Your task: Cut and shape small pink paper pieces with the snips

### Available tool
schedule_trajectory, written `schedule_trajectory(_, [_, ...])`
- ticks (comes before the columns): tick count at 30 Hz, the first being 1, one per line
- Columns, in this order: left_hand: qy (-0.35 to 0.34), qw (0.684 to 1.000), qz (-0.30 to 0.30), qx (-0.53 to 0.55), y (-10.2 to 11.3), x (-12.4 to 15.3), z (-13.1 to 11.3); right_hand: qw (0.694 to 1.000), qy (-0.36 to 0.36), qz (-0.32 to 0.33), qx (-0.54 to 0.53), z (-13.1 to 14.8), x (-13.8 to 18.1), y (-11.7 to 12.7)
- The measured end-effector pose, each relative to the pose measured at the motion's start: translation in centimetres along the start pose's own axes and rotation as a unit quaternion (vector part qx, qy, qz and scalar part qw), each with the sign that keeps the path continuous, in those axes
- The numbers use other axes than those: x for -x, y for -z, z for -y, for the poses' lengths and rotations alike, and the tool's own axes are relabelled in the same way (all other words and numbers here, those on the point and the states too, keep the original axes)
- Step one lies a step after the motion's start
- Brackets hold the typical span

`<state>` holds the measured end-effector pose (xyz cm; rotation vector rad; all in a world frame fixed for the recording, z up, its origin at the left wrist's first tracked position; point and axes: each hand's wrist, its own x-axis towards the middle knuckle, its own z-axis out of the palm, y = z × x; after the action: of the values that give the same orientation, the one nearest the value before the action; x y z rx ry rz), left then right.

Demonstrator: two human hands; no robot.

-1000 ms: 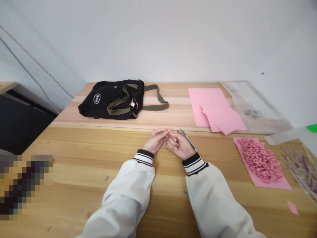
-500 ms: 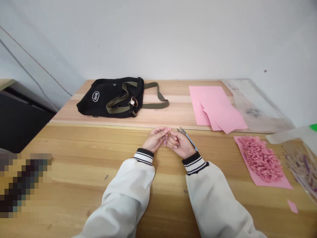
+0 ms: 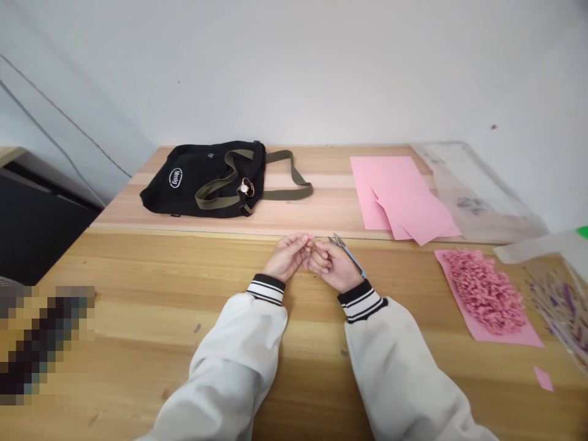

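Close together over the table, my two hands meet near the middle of the view. My left hand point(image 3: 288, 257) is closed, thumb and fingertips pinching a small pink paper piece point(image 3: 311, 236) that looks rolled or folded. Beside it my right hand point(image 3: 335, 265) has its fingers curled in, the thumb near the left fingertips; what it grips, if anything, is hidden. Blue-handled thread snips point(image 3: 351, 256) lie on the table just past my right hand, blades toward the wall.
A black bag point(image 3: 197, 177) with olive straps and a watch point(image 3: 245, 188) on it lies at the back left. Pink paper sheets point(image 3: 395, 184) lie at the back right. A heap of small pink paper pieces point(image 3: 489, 294) rests on a pink sheet at right, by a clear plastic bag point(image 3: 560, 300).
The pink piece sits slightly further left at my left fingertips, and my right thumb has drawn a little apart from it. The pink bit below the hands is now mostly hidden.
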<state>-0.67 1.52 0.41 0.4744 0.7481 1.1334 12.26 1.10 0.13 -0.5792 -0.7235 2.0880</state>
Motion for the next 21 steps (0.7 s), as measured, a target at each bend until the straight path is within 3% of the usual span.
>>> schedule_trajectory(21, [-0.006,1.0,-0.009,0.014,-0.01,-0.01,0.13,1.0,-0.003,-0.008,-0.006,-0.02,-0.01,-0.01])
